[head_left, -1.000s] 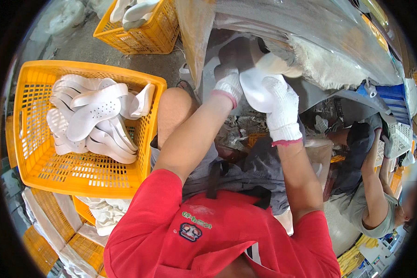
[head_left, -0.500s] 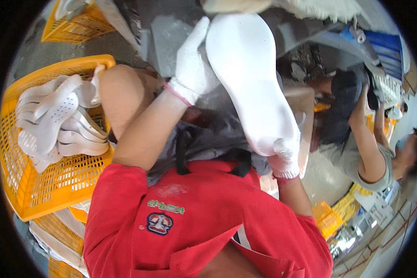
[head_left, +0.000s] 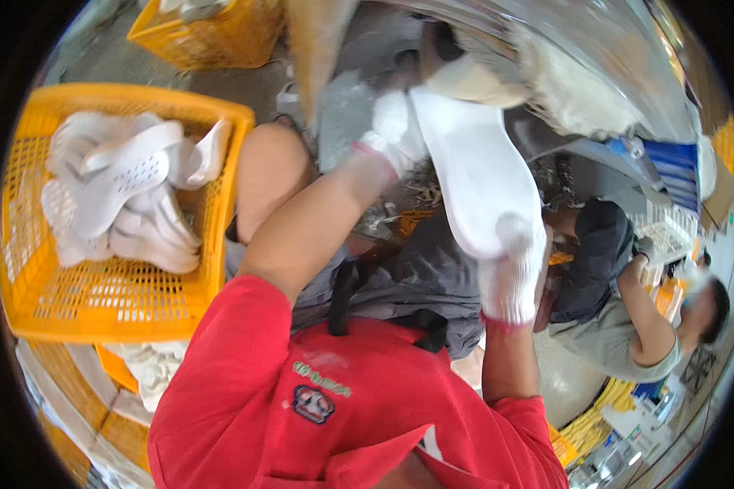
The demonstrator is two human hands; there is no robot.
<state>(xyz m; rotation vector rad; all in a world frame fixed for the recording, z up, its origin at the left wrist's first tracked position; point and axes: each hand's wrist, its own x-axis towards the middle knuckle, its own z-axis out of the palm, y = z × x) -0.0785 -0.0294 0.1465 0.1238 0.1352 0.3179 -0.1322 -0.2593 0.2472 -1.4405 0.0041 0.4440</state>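
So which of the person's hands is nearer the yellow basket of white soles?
Left. The left hand grips the white sole's top end, closer to the yellow basket; the right hand holds its lower end, farther off.

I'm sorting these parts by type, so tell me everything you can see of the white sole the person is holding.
The white sole is a long, flat, shoe-shaped piece with rounded ends, plain white and matte, looking like foam or rubber. Its smooth face is toward the camera, with no pattern visible. It is held up in front of the person, slanting from upper left to lower right. The gloved left hand grips its upper end and the gloved right hand its lower end.
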